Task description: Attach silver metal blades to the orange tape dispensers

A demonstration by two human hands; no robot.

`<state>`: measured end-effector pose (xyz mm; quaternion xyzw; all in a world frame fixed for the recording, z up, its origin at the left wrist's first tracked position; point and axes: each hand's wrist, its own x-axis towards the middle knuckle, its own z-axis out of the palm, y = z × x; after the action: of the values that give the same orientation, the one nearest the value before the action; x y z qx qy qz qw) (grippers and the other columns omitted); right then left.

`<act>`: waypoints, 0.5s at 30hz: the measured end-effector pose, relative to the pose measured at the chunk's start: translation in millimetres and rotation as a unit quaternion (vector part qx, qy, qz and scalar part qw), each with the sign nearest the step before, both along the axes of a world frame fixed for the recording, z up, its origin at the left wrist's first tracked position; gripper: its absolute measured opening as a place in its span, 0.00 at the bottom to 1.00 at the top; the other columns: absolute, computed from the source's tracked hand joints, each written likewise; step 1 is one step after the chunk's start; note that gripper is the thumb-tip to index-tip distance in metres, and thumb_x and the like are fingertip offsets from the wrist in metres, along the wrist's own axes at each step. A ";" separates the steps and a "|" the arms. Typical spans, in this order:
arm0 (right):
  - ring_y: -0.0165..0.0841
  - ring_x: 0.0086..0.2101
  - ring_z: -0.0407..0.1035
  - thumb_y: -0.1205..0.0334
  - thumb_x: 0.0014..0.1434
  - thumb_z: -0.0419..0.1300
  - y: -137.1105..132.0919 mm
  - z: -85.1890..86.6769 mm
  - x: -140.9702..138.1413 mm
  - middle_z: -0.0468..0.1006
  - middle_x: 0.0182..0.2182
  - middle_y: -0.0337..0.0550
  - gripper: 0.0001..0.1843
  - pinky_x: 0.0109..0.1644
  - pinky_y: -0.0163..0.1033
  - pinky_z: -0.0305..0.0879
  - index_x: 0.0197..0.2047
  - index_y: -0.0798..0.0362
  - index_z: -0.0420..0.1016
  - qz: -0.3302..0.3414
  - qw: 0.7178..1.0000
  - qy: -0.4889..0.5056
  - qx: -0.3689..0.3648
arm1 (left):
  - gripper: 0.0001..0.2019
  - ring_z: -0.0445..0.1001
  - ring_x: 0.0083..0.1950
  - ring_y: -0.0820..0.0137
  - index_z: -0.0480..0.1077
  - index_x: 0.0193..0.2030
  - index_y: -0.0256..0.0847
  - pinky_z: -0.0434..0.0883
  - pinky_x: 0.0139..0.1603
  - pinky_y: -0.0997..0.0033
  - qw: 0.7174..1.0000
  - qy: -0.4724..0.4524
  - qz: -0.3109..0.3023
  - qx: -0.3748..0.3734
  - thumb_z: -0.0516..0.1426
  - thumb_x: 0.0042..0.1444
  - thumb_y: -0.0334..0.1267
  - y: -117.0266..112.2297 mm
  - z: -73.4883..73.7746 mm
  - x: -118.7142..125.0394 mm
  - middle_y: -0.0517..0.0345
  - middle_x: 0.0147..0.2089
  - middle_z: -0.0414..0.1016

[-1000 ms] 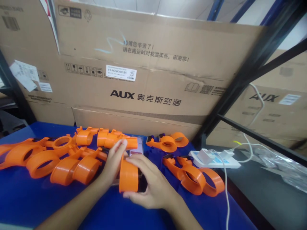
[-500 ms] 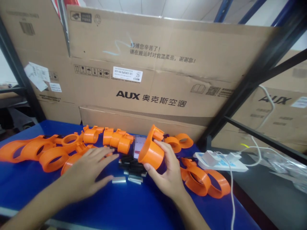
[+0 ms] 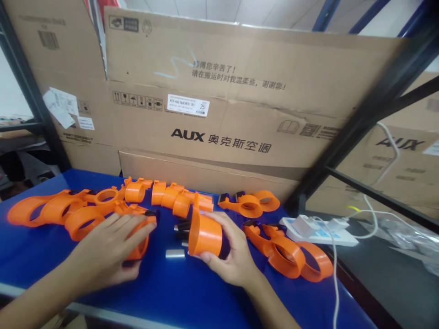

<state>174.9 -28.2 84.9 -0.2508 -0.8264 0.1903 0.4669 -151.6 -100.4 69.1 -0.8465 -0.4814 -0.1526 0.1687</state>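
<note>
My right hand [image 3: 236,253] is closed on an orange tape dispenser [image 3: 206,235], held by its ring with the handle part pointing up. My left hand [image 3: 106,251] curls over another orange tape dispenser [image 3: 140,244], fingers across its top and thumb low at its near side. This one has a black piece at its far end. Between the hands, a small silver metal piece [image 3: 175,253] lies on the blue table. Black parts [image 3: 182,226] lie just behind the right hand's dispenser, which partly hides them.
More orange tape dispensers lie at the left [image 3: 55,209], back middle [image 3: 168,195], back right [image 3: 250,205] and right [image 3: 288,258]. A white power strip [image 3: 318,230] with plugs and a cable [image 3: 335,283] stands at right. Cardboard boxes [image 3: 219,123] wall off the back.
My left hand has gone from open fingers to curling round a tape dispenser. My right hand has moved slightly left and down with its dispenser, now more upright.
</note>
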 end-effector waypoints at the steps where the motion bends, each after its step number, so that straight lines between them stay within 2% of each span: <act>1: 0.49 0.54 0.74 0.46 0.56 0.69 -1.8 -1.0 -2.0 0.77 0.56 0.51 0.33 0.59 0.52 0.69 0.62 0.47 0.70 0.023 1.000 0.003 -0.009 | 0.39 0.71 0.65 0.46 0.60 0.74 0.50 0.66 0.65 0.42 1.000 -0.014 0.008 0.014 0.61 0.54 0.38 -3.4 5.3 -3.0 0.47 0.67 0.72; 5: 0.44 0.46 0.77 0.42 0.52 0.71 -10.5 -7.7 -22.9 0.81 0.50 0.47 0.36 0.54 0.47 0.73 0.60 0.46 0.72 0.120 0.990 -0.036 -0.068 | 0.39 0.71 0.66 0.46 0.56 0.74 0.56 0.67 0.64 0.40 0.993 -0.062 0.035 0.092 0.63 0.56 0.44 -9.7 31.5 -13.4 0.51 0.69 0.70; 9: 0.44 0.47 0.77 0.42 0.46 0.76 -17.4 -20.2 -52.5 0.80 0.52 0.47 0.42 0.55 0.47 0.74 0.61 0.45 0.73 0.151 0.974 -0.109 -0.132 | 0.37 0.72 0.63 0.44 0.58 0.72 0.55 0.70 0.58 0.39 0.984 -0.089 0.065 0.141 0.63 0.56 0.48 -1.3 49.9 -20.1 0.49 0.67 0.72; 12: 0.45 0.52 0.76 0.49 0.47 0.78 -20.9 -31.6 -65.5 0.76 0.59 0.51 0.46 0.57 0.48 0.75 0.66 0.45 0.68 0.138 0.968 -0.067 -0.197 | 0.35 0.72 0.63 0.42 0.61 0.70 0.52 0.69 0.60 0.37 0.982 -0.099 0.068 0.142 0.64 0.56 0.48 5.5 50.2 -16.8 0.47 0.66 0.72; 14: 0.44 0.54 0.75 0.54 0.47 0.78 -22.6 -37.2 -67.7 0.70 0.64 0.53 0.52 0.55 0.48 0.77 0.71 0.44 0.61 0.157 0.956 -0.025 -0.245 | 0.36 0.72 0.63 0.41 0.61 0.71 0.51 0.68 0.62 0.37 0.984 -0.105 0.055 0.136 0.65 0.55 0.47 7.6 46.1 -8.9 0.46 0.67 0.72; 15: 0.44 0.54 0.75 0.56 0.50 0.77 -22.9 -38.8 -67.3 0.69 0.65 0.54 0.50 0.55 0.48 0.78 0.72 0.43 0.60 0.169 0.950 -0.006 -0.262 | 0.37 0.72 0.63 0.42 0.61 0.71 0.51 0.68 0.63 0.38 0.984 -0.106 0.046 0.134 0.65 0.55 0.47 8.0 43.7 -3.7 0.46 0.66 0.72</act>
<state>107.7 -51.2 46.1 -0.2222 -0.7802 0.4750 0.3411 -155.3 -92.5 112.8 -0.7722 -0.5100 -0.2967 0.2357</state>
